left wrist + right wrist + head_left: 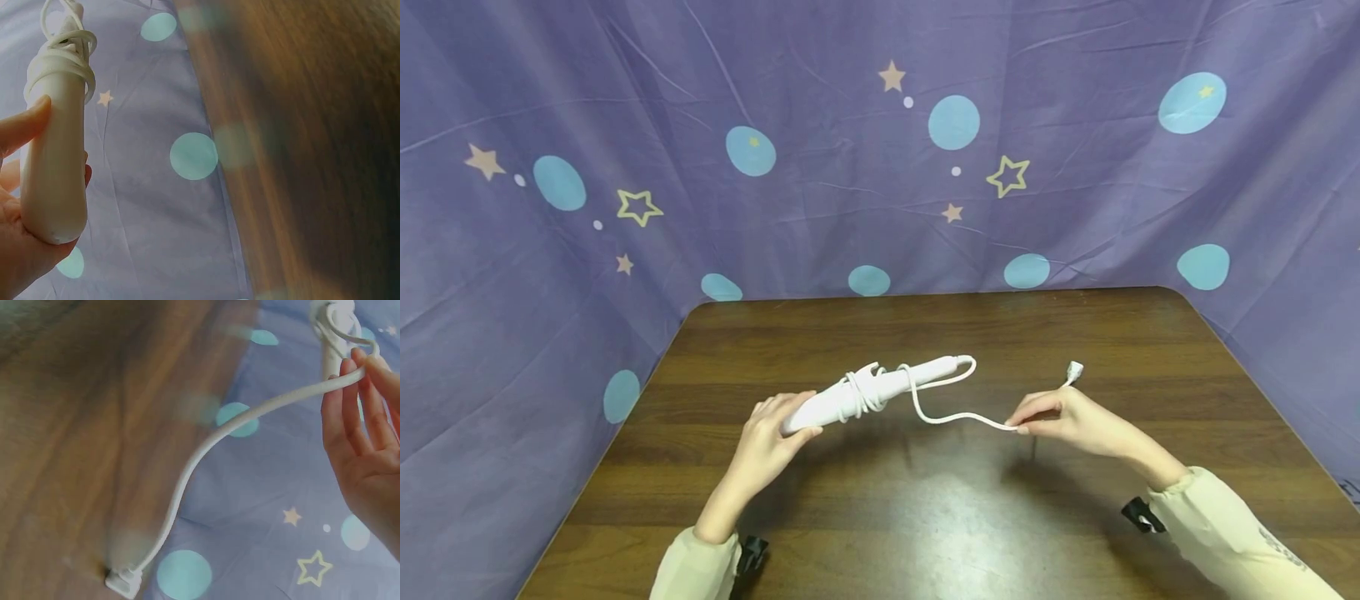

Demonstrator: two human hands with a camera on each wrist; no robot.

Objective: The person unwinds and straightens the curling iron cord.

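My left hand (pixel 763 437) grips the thick rounded end of a white wand-shaped electric appliance (pixel 827 407), held tilted above the table. Several turns of its white cord (pixel 964 416) are wound round its middle, and the cord leaves from the thin end in a loop. In the left wrist view, the thumb lies along the smooth white body (pixel 57 162). To the right, my right hand (pixel 1086 423) pinches the cord between thumb and fingertips. Past that pinch, the free length of cord (pixel 206 447) hangs in a curve down to a white plug (pixel 124 583) in the right wrist view.
A brown wood-grain table (pixel 925 533) lies under both hands. Purple cloth (pixel 850 192) printed with stars and blue dots hangs behind it and at both sides. Dark straps or clips show near the left cuff (pixel 751 554) and right cuff (pixel 1142 515).
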